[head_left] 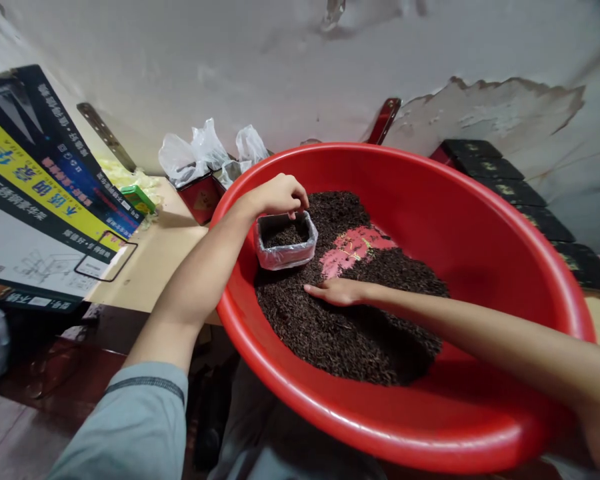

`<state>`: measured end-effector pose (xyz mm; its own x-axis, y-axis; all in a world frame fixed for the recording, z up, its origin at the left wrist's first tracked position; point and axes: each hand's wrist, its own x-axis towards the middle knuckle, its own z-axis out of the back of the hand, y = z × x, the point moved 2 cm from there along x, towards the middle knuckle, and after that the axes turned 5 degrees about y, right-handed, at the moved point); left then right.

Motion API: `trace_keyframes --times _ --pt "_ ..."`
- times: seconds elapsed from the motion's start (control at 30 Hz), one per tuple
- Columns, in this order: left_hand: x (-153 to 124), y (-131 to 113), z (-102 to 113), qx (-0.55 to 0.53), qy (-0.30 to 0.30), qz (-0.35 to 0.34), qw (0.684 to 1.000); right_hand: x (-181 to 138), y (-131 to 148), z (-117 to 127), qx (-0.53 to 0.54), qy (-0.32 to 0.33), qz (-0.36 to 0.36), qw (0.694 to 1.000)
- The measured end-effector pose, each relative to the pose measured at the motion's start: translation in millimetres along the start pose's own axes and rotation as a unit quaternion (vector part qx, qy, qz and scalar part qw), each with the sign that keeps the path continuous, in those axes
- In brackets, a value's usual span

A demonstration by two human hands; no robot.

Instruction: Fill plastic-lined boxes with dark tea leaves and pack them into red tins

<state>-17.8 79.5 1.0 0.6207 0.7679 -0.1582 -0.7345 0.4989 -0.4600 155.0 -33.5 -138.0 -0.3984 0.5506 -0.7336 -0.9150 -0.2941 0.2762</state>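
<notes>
A big red plastic basin (400, 155) holds a heap of dark, dry loose leaves (330, 347) that look like tea. Inside it, towards the left, sits a small box lined with a clear plastic bag (286, 256), partly filled with the same leaves. My left hand (281, 193) is at the box's far rim, its fingers curled in a pinch at the bag's edge. Just right of the box, my right hand (339, 291) lies palm down in the heap, one digit stretched leftward. Its other fingers are mostly hidden in the leaves.
Behind the basin's left side stands a dark red box (200, 198) with clear plastic bags (207, 152). A printed carton (50, 193) rises at far left, near a small green box (138, 199). Several black boxes (510, 190) line the wall at right.
</notes>
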Motion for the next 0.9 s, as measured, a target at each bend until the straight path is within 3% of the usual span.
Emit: trace_keyframes --times 0.23,0.43,0.6,0.77,0.9 --pt "4.1 19.2 3.3 -0.058 -0.047 0.014 0.997 7.7 1.6 -16.7 0.070 -0.057 -0.032 0.995" --pt "1.4 43.9 11.0 -0.109 -0.092 0.086 0.986 13.7 -4.4 -17.1 0.123 -0.125 0.019 0.984" --pt "1.9 62.2 15.1 -0.148 -0.110 0.115 0.976 -5.7 8.4 4.0 0.156 -0.153 0.056 0.974" --pt "5.7 63.0 15.9 -0.167 -0.104 0.099 0.975 -41.8 32.6 38.7 0.202 -0.181 0.100 0.957" --pt "6.6 61.1 16.1 -0.166 -0.106 0.085 0.977 -54.7 50.1 74.5 0.277 -0.230 0.126 0.924"
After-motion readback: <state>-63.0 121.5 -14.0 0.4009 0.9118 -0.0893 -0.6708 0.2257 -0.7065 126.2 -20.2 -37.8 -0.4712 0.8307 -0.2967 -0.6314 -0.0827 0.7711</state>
